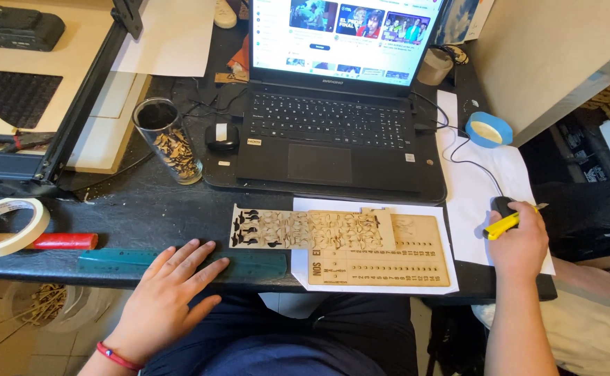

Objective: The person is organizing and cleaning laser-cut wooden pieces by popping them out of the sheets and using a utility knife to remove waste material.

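Note:
My left hand [166, 296] lies flat and open on the black desk's front edge, its fingers over a teal ruler [180, 262]. My right hand [519, 240] grips a yellow utility knife [503, 224] at the desk's right side, resting over a dark computer mouse [504, 205]. Between the hands, a laser-cut wooden board [381, 252] with cut-out shapes and engraved rows lies on white paper [451, 278]. A thinner cut plywood strip [270, 228] overlaps its left end.
An open laptop [333, 132] stands behind the board. A glass jar of wood pieces [169, 143], masking tape roll [9, 226], red-handled tool [58, 241], blue tape roll [489, 129] and a laser-cutter frame [75, 104] surround the work area.

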